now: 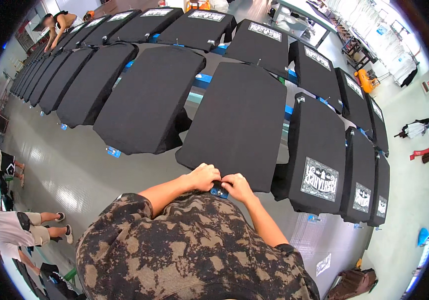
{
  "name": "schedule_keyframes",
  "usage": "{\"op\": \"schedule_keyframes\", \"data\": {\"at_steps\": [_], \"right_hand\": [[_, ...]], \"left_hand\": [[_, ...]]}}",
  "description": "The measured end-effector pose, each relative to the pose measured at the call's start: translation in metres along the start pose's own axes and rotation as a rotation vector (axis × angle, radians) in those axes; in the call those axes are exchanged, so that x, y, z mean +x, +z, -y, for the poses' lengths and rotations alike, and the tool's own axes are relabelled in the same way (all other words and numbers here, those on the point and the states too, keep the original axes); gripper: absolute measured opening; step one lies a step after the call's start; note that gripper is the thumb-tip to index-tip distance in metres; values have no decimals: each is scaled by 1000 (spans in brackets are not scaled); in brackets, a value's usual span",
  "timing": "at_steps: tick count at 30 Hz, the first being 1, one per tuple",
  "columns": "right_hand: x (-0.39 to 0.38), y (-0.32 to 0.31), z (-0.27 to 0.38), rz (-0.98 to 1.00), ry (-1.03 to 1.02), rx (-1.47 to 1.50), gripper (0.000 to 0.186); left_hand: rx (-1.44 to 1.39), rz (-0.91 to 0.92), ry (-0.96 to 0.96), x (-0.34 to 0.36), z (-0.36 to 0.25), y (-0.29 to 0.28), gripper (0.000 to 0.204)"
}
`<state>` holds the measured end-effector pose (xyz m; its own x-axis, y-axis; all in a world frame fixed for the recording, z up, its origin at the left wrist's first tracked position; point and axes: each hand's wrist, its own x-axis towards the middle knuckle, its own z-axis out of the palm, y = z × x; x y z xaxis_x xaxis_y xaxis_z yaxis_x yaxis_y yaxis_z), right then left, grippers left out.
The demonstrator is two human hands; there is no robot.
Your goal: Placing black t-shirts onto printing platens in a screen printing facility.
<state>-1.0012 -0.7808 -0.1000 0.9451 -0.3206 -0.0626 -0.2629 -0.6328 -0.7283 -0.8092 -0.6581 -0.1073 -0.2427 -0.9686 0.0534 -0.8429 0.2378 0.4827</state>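
Right in front of me a plain black T-shirt [237, 117] is stretched flat over a printing board. My left hand [204, 177] is closed on the fabric at the board's near edge, its fingers curled. Close beside it, my right hand [238, 187] pinches the same edge. A blue bracket [219, 191] shows just below and between the two hands. The fingertips are partly hidden, so the exact fold of cloth in them is hard to make out.
More boards with plain black shirts [149, 95] run off to the left; to the right, black shirts carry a white print [320, 179]. A person [64, 22] leans over the far-left boards. Other people [29, 225] stand at the left. A brown bag [353, 284] lies lower right.
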Motion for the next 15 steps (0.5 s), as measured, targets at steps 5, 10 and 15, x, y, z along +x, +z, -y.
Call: {"op": "schedule_keyframes", "data": {"at_steps": [5, 10, 15], "right_hand": [[-11, 0, 1, -34, 234, 285, 19], [0, -1, -9, -301, 105, -444, 49], [4, 5, -21, -153, 284, -574, 69]], "left_hand": [[-202, 67, -29, -7, -1, -12, 32], [98, -125, -148, 16, 2, -7, 55], [256, 84, -191, 18, 19, -4, 67]]}}
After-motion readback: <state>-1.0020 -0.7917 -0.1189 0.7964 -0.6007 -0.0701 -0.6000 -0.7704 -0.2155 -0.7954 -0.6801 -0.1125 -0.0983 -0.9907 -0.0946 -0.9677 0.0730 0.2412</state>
